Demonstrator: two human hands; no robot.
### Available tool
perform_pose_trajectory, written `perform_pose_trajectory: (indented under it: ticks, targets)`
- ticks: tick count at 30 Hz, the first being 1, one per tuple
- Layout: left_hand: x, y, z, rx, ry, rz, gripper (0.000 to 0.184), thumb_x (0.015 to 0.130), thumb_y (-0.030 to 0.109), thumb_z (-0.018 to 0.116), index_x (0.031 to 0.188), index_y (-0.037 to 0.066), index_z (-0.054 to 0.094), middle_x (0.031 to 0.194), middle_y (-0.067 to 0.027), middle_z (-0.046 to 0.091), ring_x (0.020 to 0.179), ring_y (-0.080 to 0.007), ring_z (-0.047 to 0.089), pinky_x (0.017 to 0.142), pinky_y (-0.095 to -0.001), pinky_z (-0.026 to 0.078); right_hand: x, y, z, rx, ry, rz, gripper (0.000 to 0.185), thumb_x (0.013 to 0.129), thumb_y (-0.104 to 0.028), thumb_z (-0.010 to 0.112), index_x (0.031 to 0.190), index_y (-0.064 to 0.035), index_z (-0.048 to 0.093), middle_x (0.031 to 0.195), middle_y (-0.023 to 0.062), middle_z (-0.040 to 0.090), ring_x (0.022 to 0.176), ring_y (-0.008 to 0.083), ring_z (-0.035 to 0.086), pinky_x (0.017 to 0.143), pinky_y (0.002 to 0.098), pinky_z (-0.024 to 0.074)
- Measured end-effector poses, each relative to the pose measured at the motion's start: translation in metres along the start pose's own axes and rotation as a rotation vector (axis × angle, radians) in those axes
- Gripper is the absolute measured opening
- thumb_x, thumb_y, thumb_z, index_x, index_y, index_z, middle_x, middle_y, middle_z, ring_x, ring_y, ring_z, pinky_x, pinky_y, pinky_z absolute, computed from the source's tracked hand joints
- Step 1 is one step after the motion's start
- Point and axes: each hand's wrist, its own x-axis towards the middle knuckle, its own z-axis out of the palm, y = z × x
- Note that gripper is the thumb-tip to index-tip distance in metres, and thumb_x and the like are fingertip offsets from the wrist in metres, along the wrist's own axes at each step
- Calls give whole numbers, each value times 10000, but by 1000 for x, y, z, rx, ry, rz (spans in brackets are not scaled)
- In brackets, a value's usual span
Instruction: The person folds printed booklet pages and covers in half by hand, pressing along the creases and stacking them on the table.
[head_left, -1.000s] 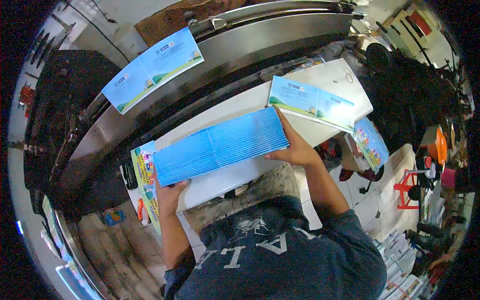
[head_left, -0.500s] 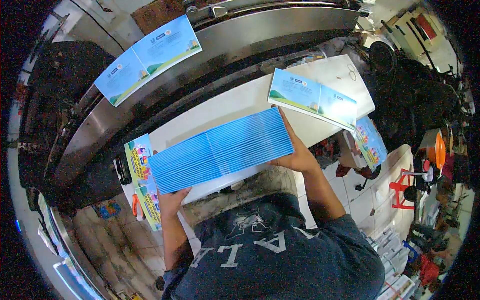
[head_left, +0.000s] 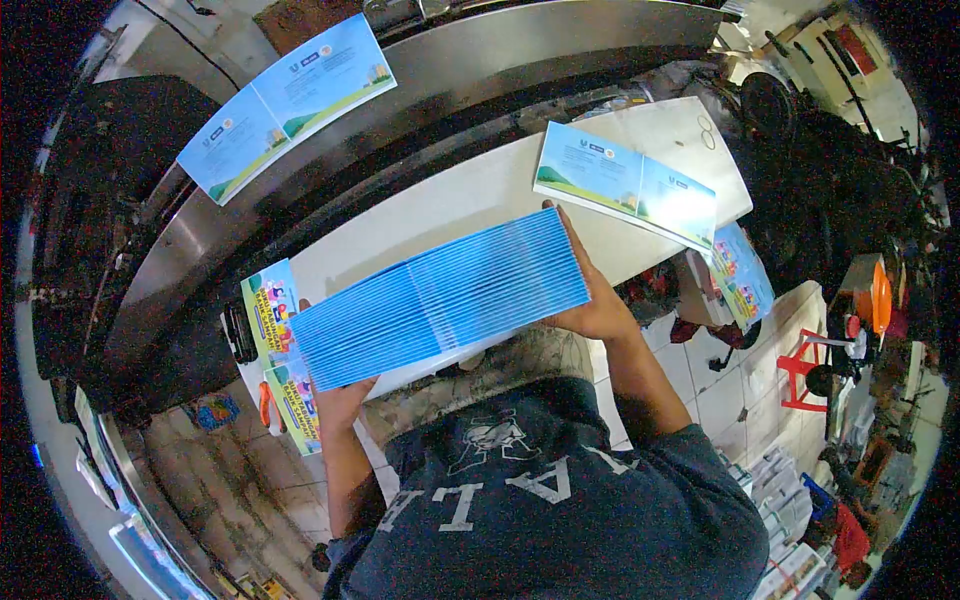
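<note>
A thick stack of blue-edged sheets [head_left: 440,300] is held between both hands above the white table [head_left: 400,225]. My left hand [head_left: 342,400] grips its left end, with the thumb along the lower edge and a fingertip showing at the upper left. Around the right end, my right hand [head_left: 595,300] is wrapped, fingers behind and thumb under the near edge. Printed light-blue sheets [head_left: 625,185] lie beyond the stack at the right. Colourful printed booklets [head_left: 270,310] rest at the table's left end, beside the stack.
More light-blue printed sheets [head_left: 290,110] lie on the metal machine ledge [head_left: 480,60] at the back. A red stool [head_left: 800,370] and an orange object [head_left: 880,297] stand at the right. An orange-handled tool [head_left: 266,405] is at the table's left edge.
The stack, still in both hands, has come to show more of its ridged side, and its left end sits slightly lower and further left. The view has shifted slightly.
</note>
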Motion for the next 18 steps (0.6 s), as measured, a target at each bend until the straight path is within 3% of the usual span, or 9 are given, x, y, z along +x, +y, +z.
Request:
perform_pose_trajectory:
  ticks: [5, 7, 11, 16, 18]
  targets:
    - [0, 7, 5, -39, -1, -7, 931, 644, 27, 820, 1421, 7, 308, 1293, -109, 492, 1129, -216, 524, 954, -335, 450, 0, 1, 0, 40, -6, 25, 1175, 649, -129, 814, 1517, -71, 25, 1568, 144, 158, 1402, 246, 268, 1110, 360, 277]
    - [2, 7, 5, 38, -6, 101, 980, 644, 28, 824, 1449, 22, 265, 1299, -108, 487, 1133, -219, 522, 957, -338, 449, 0, 1, 1, 41, 0, 23, 1175, 649, -131, 815, 1516, -70, 25, 1566, 147, 164, 1401, 244, 271, 1109, 357, 278]
    - [2, 0, 1, -5, -25, 48, 1008, 649, 36, 828, 1465, 32, 235, 1305, -110, 482, 1134, -222, 523, 959, -338, 448, -1, 3, 1, 21, 16, 28, 1183, 641, -129, 821, 1515, -68, 27, 1566, 151, 163, 1400, 249, 274, 1110, 354, 281]
    - [5, 10, 9, -67, -45, 172, 1048, 644, 36, 825, 1478, 23, 191, 1309, -117, 481, 1142, -219, 516, 961, -339, 444, -1, 2, 0, 30, -4, 33, 1179, 640, -123, 826, 1513, -61, 35, 1573, 146, 128, 1412, 251, 245, 1120, 358, 268]
    - [5, 8, 6, -58, -57, 173, 1035, 644, 36, 822, 1473, 17, 202, 1310, -118, 480, 1142, -219, 515, 962, -340, 443, -1, 4, 2, 86, 36, 41, 1262, 564, -212, 897, 1503, -18, 77, 1569, 163, 133, 1429, 246, 195, 1139, 374, 214]
